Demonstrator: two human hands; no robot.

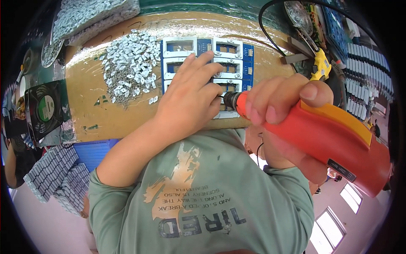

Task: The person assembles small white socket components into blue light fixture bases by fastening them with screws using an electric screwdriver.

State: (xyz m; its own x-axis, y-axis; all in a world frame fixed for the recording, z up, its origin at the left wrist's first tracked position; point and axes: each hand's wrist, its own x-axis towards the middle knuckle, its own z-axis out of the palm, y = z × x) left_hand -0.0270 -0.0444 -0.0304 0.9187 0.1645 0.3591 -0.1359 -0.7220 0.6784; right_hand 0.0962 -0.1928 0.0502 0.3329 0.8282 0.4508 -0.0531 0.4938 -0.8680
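Observation:
My right hand (292, 101) is wrapped round a red electric screwdriver (325, 139) with a yellow-orange strip. Its black chuck (230, 100) and thin bit point left, to the fingertips of my left hand (190, 89). That hand lies over a blue circuit board panel (204, 45) fitted with white rectangular frames (227, 47). Its outer fingers rest on the frames, while the index finger curls in by the bit tip. The thumb and whatever it pinches are hidden. Left of the panel lies a heap of small white plastic parts (131, 63), with loose screws (122, 99) along its near side.
A large bag of white parts (95, 19) stands at the far left, above a black fan (44, 108). Stacked grey-white blocks (59, 173) sit at the lower left. A yellow glue gun (321, 65), a black cable (264, 31) and racked white pieces (366, 63) occupy the right.

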